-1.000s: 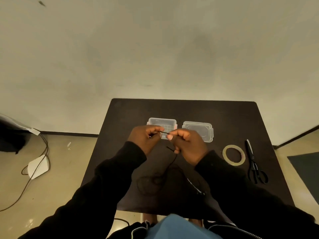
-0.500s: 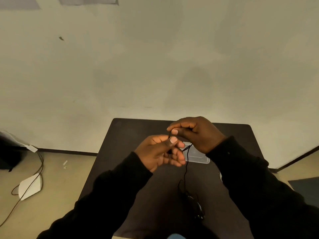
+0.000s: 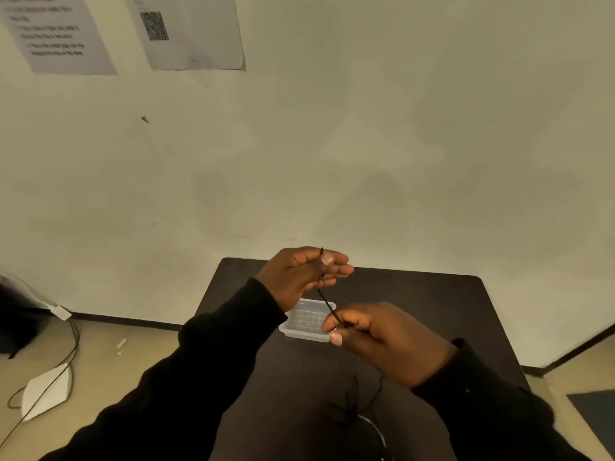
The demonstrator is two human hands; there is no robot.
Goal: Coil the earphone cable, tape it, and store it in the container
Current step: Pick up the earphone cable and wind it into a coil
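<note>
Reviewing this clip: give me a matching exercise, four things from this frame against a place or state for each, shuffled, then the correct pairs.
Things:
1. left hand
2. right hand
3. clear container
4. earphone cable

Places or states:
A. lidless, on the dark table
B. stretched taut between both hands
C. raised higher, pinching the cable's upper end
D. lower, gripping the cable above the container

Pairs: 1-C, 2-D, 3-A, 4-B

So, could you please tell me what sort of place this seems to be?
Probably a plain indoor workroom set up for a recorded task: printed sheets, one with a square code, hang on a bare wall; a small dark table stands against it, and cables trail across the floor.
</note>
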